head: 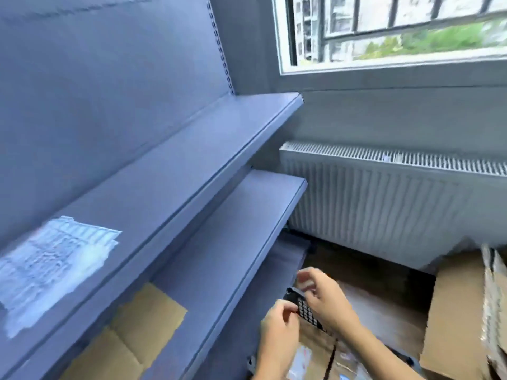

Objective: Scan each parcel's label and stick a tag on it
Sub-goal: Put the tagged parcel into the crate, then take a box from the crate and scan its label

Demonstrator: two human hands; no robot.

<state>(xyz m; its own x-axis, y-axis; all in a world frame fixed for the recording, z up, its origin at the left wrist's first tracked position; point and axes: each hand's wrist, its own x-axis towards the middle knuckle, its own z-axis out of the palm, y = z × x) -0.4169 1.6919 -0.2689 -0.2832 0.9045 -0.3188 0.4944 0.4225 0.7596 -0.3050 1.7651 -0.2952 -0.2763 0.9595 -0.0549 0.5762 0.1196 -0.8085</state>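
Lying near the left end of the upper shelf (pixel 192 149), a white label (pixel 55 270) was too blurred to tell whether a grey bag carried it. A flat cardboard box (pixel 142 325) sat on the lower shelf (pixel 233 242) beneath.

Beyond that shelf's front edge, the left hand (pixel 277 325) curled its fingers round the left side of a black scanner (pixel 304 308), held in the air. The right hand (pixel 326 300) pinched a small pale scrap, probably a tag (pixel 304 283), just above the scanner's head.

The scanner looked hard, stiff and light, best gripped by its sides, clear of the keys and of the cord (pixel 332 355) hanging below. The tag would likely be thin, limp and sticky, so it was best held by one edge.

Under the hands lay a brown paper parcel (pixel 315 349), seemingly flat, soft and light, easiest to lift by its edges. An open carton (pixel 455 311) stood at the far right.
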